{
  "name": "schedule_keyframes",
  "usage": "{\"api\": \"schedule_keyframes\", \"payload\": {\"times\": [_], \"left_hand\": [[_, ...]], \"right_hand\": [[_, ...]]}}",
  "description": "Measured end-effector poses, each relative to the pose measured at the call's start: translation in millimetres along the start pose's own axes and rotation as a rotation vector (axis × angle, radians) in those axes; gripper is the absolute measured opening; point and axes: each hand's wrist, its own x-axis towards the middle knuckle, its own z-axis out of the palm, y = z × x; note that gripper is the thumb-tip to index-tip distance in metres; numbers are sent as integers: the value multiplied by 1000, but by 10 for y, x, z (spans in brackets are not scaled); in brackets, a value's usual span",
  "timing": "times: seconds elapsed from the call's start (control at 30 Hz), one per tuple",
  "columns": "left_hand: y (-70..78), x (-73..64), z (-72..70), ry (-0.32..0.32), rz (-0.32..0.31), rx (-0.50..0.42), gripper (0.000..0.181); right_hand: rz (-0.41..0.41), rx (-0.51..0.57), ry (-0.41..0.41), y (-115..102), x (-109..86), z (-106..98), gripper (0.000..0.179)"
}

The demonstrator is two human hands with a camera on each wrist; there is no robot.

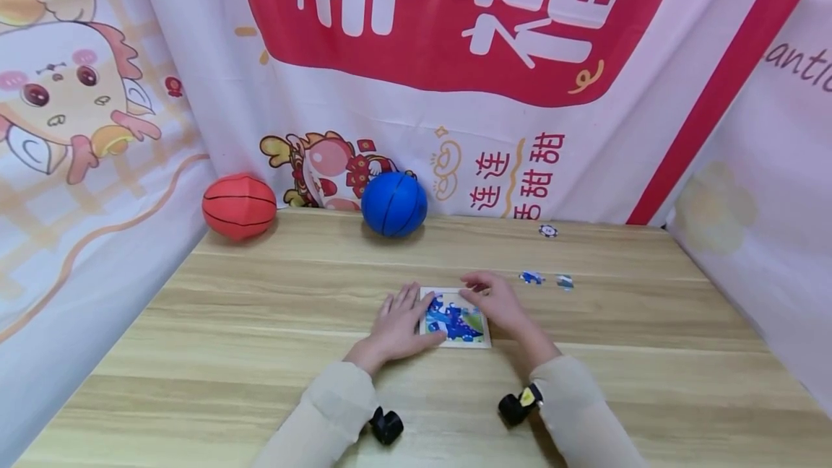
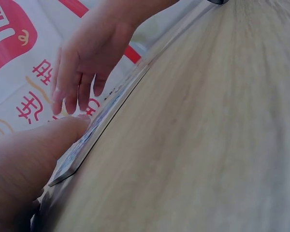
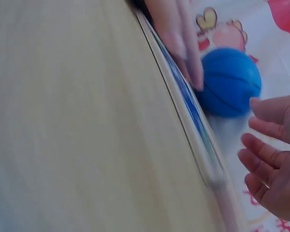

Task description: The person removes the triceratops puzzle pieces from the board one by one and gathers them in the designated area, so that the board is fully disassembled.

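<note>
A small jigsaw puzzle with a pale frame (image 1: 477, 344) and a blue and green picture (image 1: 460, 323) lies flat on the table. My left hand (image 1: 396, 325) rests at its left side, fingers spread, thumb over the lower left part. Just above the upper right corner hovers my right hand (image 1: 499, 303), its fingers loosely bent; in the right wrist view this hand (image 3: 278, 154) shows nothing between its fingers. Two loose puzzle pieces, a blue one (image 1: 531, 277) and a pale blue-green one (image 1: 565, 282), lie to the right beyond the right hand.
At the back of the wooden table (image 1: 260, 352) stand a red ball (image 1: 239, 206) and a blue ball (image 1: 393, 204). A small round black-and-white disc (image 1: 548, 230) lies near the back edge. Printed cloth (image 1: 416, 71) hangs behind and at both sides.
</note>
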Motion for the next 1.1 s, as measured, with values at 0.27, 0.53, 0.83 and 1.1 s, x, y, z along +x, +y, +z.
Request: {"api": "schedule_keyframes", "payload": {"times": [0.27,0.53,0.83,1.1], "left_hand": [[-45,11,7,49,-40,32,75],[-57,44,15,27,-50,57,76],[-39,49,9,24,-57,75,76],[-57,48,27,17,-70,86,77]], "right_hand": [[-43,-43,23,9,20,288,20],[-70,-108,36,24,-7,338,19],[-61,-161,53,-11,-15,376,6],[-12,-229,52,-60,3,434,6]]}}
